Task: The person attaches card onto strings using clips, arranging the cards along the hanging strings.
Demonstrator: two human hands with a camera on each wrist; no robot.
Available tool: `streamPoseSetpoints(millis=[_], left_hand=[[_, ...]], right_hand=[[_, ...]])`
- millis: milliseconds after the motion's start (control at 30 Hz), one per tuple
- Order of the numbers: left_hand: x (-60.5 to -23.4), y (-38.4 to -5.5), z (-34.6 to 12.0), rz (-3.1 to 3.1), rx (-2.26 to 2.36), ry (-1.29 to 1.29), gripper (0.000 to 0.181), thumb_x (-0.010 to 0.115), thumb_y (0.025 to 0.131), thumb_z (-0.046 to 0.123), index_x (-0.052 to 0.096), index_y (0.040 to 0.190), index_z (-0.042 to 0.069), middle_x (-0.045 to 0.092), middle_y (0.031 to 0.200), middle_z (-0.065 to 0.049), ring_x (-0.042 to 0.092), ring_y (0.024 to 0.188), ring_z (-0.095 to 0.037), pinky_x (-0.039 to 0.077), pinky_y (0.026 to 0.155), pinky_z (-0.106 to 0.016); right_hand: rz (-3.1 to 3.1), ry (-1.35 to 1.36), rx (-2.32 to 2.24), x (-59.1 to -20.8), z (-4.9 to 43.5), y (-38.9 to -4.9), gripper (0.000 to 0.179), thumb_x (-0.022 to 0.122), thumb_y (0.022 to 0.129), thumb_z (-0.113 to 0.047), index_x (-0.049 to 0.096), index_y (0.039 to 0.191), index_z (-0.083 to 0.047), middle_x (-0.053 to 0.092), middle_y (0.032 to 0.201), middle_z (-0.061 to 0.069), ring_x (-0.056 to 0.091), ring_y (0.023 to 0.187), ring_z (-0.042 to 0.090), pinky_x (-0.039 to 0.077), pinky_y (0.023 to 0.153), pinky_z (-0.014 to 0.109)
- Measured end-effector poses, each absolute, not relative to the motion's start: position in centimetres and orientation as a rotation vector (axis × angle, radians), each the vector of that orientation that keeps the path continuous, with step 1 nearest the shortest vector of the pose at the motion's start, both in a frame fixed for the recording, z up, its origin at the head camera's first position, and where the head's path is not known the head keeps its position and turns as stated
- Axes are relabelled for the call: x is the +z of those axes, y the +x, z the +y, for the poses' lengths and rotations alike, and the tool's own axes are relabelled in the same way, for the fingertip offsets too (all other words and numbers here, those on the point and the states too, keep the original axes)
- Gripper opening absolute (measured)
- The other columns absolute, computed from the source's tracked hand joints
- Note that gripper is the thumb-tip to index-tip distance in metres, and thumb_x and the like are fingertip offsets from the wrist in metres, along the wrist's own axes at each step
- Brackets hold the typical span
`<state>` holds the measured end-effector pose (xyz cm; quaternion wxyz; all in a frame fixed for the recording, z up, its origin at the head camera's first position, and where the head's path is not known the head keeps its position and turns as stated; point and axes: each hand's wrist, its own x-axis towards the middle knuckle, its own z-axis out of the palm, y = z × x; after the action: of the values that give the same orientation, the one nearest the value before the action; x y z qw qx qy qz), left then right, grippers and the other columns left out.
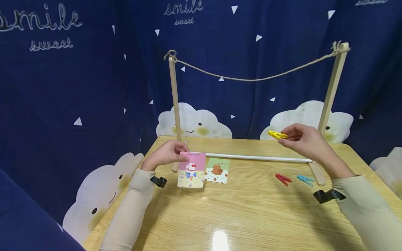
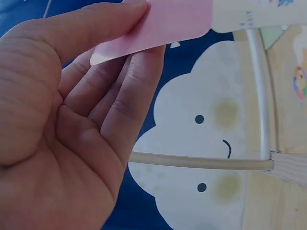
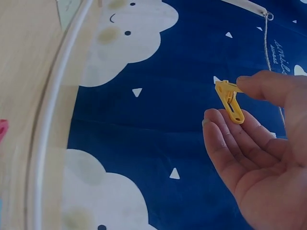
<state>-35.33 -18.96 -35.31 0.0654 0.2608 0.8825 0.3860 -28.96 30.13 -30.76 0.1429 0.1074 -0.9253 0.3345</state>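
Note:
My left hand (image 1: 165, 153) pinches a pink and yellow card (image 1: 191, 176) with a white rabbit on it, thumb in front and fingers behind. In the left wrist view the card's pink end (image 2: 177, 21) sits between thumb and fingers. A yellow clothespin (image 1: 277, 135) is pinched by its handles in my right hand (image 1: 303, 139), raised over the table's right side; the right wrist view shows the thumb on one handle and fingers under the other. Behind the rabbit card, a green and white card (image 1: 217, 170) with a brown bear lies on the table.
A rope (image 1: 248, 80) sags between two wooden posts (image 1: 175, 101), joined low by a white rod (image 1: 251, 157). A red clothespin (image 1: 283, 179) and a blue clothespin (image 1: 305, 180) lie on the wooden table (image 1: 245, 212). A dark blue curtain (image 1: 220, 42) hangs behind.

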Motion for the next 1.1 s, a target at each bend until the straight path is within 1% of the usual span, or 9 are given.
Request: streamPoseSetpoints(millis=[167,300,400,600,800,867,1000,1100], left_hand=[[-34.3,-35.7,-18.6,2.64,1.261,0.819,0.016,0.081,0.087,0.004,0.075,0.102,0.005,0.077,0.093,-0.007,0.069,0.082,-0.018,0.055,0.076,-0.03],[-33.7,-36.2,-18.3,2.622,1.334,0.822,0.013,0.081,0.089,0.008,0.076,0.101,0.006,0.076,0.09,-0.006,0.068,0.08,-0.018,0.056,0.074,-0.03],[-33.1,-36.4,-18.1,2.624,1.374,0.83,0.014,0.081,0.09,0.013,0.078,0.102,0.007,0.076,0.09,-0.006,0.069,0.081,-0.018,0.056,0.075,-0.03],[-31.8,-37.2,-17.8,2.672,1.459,0.847,0.017,0.08,0.092,0.017,0.079,0.105,0.006,0.078,0.094,-0.008,0.07,0.083,-0.02,0.057,0.076,-0.031],[-30.8,-37.7,-17.3,2.758,1.547,0.788,0.017,0.079,0.093,0.021,0.078,0.103,0.008,0.076,0.091,-0.008,0.068,0.08,-0.02,0.054,0.071,-0.029],[-30.5,-37.9,-17.2,2.776,1.599,0.786,0.017,0.078,0.094,0.022,0.077,0.102,0.007,0.076,0.089,-0.008,0.067,0.079,-0.019,0.053,0.07,-0.028],[-30.0,-38.3,-16.7,2.803,1.699,0.79,0.018,0.076,0.095,0.022,0.076,0.102,0.005,0.075,0.089,-0.008,0.067,0.077,-0.016,0.053,0.067,-0.025],[-29.7,-38.7,-16.4,2.808,1.769,0.787,0.019,0.076,0.095,0.022,0.075,0.102,0.005,0.074,0.087,-0.007,0.065,0.075,-0.015,0.053,0.065,-0.024]], right_hand=[[-2.644,0.276,0.977,-29.5,29.5,-29.4,0.04,0.081,0.091,-0.035,0.069,0.116,-0.006,0.073,0.104,0.012,0.067,0.085,0.018,0.053,0.066,0.02],[-2.625,0.278,0.97,-28.5,29.1,-29.7,0.039,0.08,0.092,-0.036,0.071,0.117,-0.008,0.074,0.105,0.012,0.067,0.086,0.018,0.053,0.066,0.021],[-2.618,0.3,0.955,-27.8,28.7,-30.0,0.04,0.079,0.092,-0.038,0.071,0.119,-0.01,0.075,0.107,0.012,0.068,0.087,0.016,0.053,0.066,0.02],[-2.591,0.299,0.945,-25.9,27.9,-30.6,0.043,0.077,0.093,-0.045,0.071,0.121,-0.012,0.074,0.108,0.011,0.065,0.09,0.019,0.05,0.065,0.023],[-2.558,0.304,0.976,-24.1,27.3,-31.2,0.042,0.076,0.093,-0.043,0.071,0.122,-0.012,0.073,0.108,0.01,0.064,0.091,0.02,0.05,0.065,0.022],[-2.544,0.307,0.994,-23.6,27.1,-31.4,0.043,0.076,0.093,-0.043,0.071,0.124,-0.013,0.074,0.108,0.011,0.064,0.09,0.019,0.05,0.065,0.022],[-2.531,0.299,1.007,-22.6,26.7,-31.8,0.045,0.075,0.093,-0.047,0.071,0.126,-0.016,0.074,0.109,0.008,0.064,0.092,0.017,0.049,0.066,0.025],[-2.513,0.3,1.018,-21.8,26.3,-32.2,0.047,0.074,0.093,-0.049,0.071,0.128,-0.018,0.075,0.11,0.005,0.064,0.094,0.015,0.05,0.067,0.024]])
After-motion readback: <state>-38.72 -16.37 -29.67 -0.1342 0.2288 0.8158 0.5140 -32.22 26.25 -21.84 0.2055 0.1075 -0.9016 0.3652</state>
